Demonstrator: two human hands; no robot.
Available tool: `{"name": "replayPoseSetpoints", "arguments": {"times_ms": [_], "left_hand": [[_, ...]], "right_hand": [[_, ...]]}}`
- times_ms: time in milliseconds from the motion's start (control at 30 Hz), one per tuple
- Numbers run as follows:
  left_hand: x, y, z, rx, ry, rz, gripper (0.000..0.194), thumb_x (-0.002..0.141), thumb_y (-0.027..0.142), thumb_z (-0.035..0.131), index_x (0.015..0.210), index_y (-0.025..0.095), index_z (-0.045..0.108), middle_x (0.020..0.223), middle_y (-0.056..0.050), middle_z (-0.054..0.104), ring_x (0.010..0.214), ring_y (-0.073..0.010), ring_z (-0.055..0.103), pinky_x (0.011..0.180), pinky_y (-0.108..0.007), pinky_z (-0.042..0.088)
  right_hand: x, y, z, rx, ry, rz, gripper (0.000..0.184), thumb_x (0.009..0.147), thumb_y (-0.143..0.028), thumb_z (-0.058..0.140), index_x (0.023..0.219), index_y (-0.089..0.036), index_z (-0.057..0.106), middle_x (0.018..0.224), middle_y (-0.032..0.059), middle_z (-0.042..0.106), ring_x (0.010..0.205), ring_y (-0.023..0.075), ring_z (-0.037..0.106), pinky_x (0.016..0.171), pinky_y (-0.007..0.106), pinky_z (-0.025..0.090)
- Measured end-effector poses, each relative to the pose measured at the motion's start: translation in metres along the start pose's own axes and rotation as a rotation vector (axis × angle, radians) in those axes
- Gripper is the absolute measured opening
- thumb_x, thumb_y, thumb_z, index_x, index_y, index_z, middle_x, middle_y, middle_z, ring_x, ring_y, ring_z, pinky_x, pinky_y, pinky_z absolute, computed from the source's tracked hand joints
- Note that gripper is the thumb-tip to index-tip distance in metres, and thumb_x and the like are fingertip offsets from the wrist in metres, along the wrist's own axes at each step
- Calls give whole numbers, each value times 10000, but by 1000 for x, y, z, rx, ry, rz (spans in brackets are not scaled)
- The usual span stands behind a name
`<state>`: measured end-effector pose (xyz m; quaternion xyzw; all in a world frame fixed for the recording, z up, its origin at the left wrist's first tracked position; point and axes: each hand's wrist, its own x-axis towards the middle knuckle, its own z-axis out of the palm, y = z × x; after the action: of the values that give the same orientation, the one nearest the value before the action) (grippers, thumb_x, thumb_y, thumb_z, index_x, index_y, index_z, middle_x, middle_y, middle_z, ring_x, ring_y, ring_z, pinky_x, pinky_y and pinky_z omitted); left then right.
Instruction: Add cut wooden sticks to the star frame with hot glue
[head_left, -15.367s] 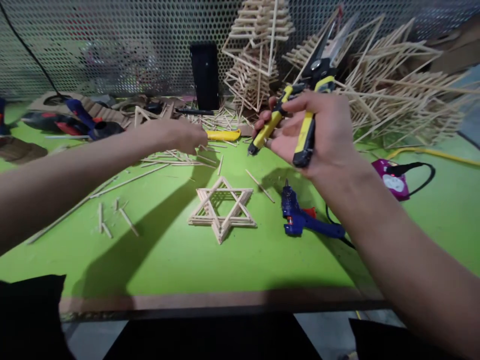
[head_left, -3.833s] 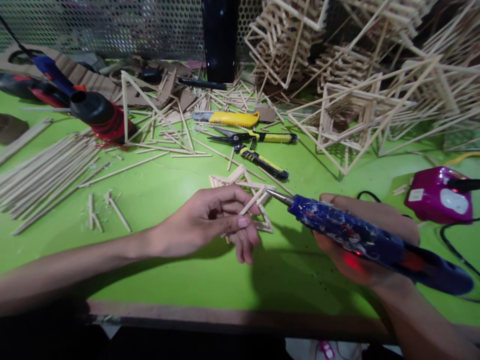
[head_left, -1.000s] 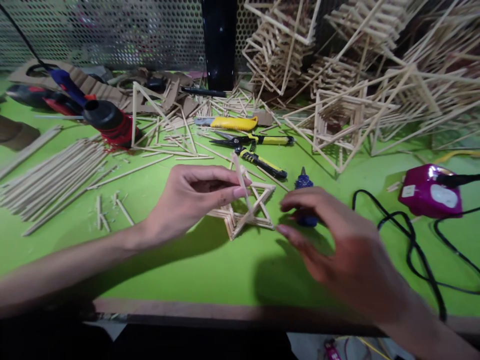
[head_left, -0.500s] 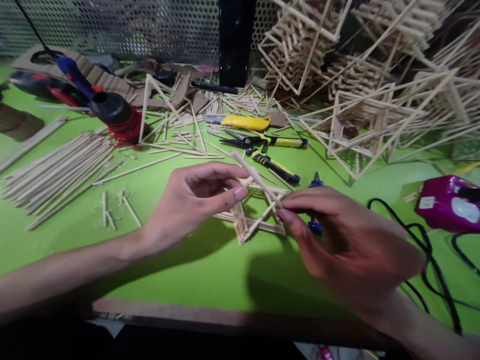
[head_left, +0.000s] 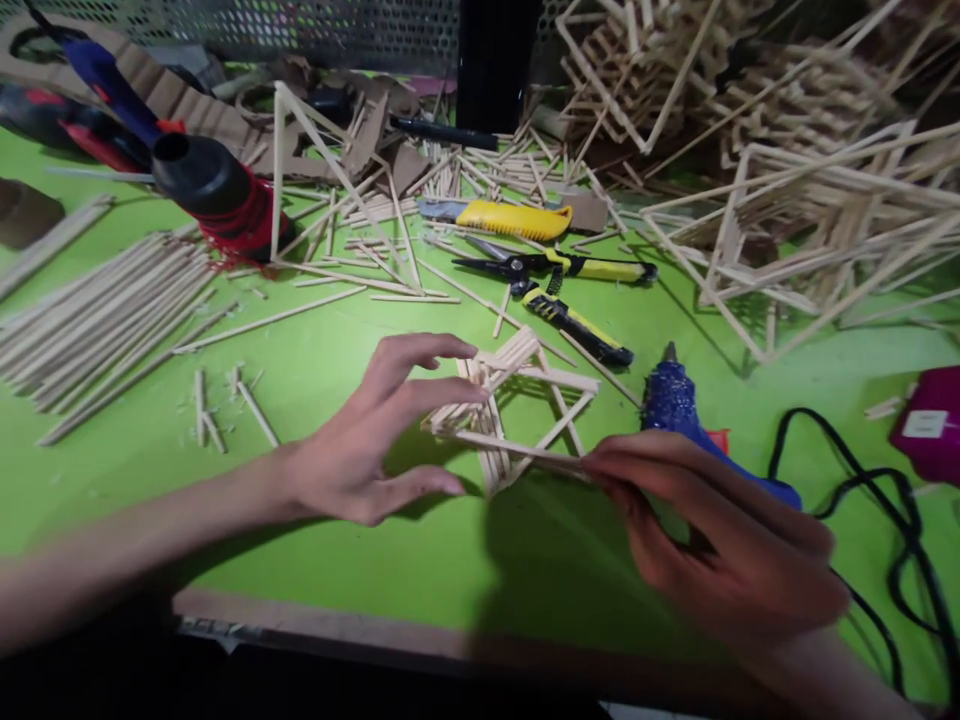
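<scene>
On the green table is a star-shaped frame of thin wooden sticks (head_left: 555, 378), stacked in layers. My right hand (head_left: 705, 530) pinches the right end of a single wooden stick (head_left: 517, 446), which lies across the near side of the star. My left hand (head_left: 375, 430) is open at the star's left, thumb and fingers apart. Its fingertips reach over the star's left corner; whether they touch it I cannot tell. Partly behind my right hand lies a blue glue gun (head_left: 671, 400).
Yellow-handled pliers (head_left: 555, 270) and a yellow utility knife (head_left: 514, 218) lie beyond the star. Loose sticks (head_left: 112, 310) and a red-black tool (head_left: 225, 195) are at left. Larger stick frames (head_left: 795, 230) fill the back right. A black cable (head_left: 840, 480) winds at right.
The stick has swung from slanting above the star to lying along its near side. My left hand has opened away from the stick's far end. The view has shifted, revealing more of the glue gun.
</scene>
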<state>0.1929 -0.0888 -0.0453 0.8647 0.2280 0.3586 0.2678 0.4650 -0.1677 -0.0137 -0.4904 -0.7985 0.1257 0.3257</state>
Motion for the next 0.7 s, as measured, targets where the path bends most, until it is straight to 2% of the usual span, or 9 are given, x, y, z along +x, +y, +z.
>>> {"name": "replayPoseSetpoints", "arguments": {"times_ms": [67, 133, 267, 567, 700], "left_hand": [[4, 3, 2, 62, -76, -11, 525, 874, 471, 730, 1291, 218, 537, 1400, -148, 504, 1297, -279, 496, 1090, -446, 481], [7, 4, 4, 78, -106, -11, 464, 862, 415, 758, 1229, 205, 565, 1401, -153, 517, 1310, -282, 486, 1104, -455, 461], [9, 0, 11, -11, -69, -21, 333, 860, 196, 748, 1154, 194, 593, 1276, -125, 597, 1248, -261, 537, 1055, -449, 492], [7, -10, 21, -104, 7, 18, 151, 902, 174, 696, 1043, 204, 650, 1227, -100, 605, 1180, -229, 576, 992, -464, 564], [6, -11, 23, -105, 26, 22, 163, 877, 145, 717, 1015, 218, 669, 1227, -91, 618, 1186, -230, 582, 1006, -473, 563]], "right_hand": [[0, 2, 1, 2, 6, -2, 375, 853, 4, 615, 1074, -291, 682, 926, 4, 748, 752, 169, 736, 738, 295, 622], [0, 4, 2, -8, 10, -9, 378, 850, 4, 614, 1077, -290, 683, 922, 3, 746, 738, 167, 734, 726, 297, 627], [1, 5, 3, -18, -16, -3, 372, 853, 9, 607, 1075, -280, 678, 916, 10, 743, 731, 158, 730, 703, 284, 623], [4, 3, 5, 1, 12, -21, 326, 837, 10, 638, 1037, -243, 681, 871, 11, 733, 708, 146, 712, 669, 272, 603], [4, 4, 7, 26, 6, -11, 332, 838, 6, 634, 1043, -250, 682, 864, 19, 728, 707, 156, 703, 648, 295, 593]]}}
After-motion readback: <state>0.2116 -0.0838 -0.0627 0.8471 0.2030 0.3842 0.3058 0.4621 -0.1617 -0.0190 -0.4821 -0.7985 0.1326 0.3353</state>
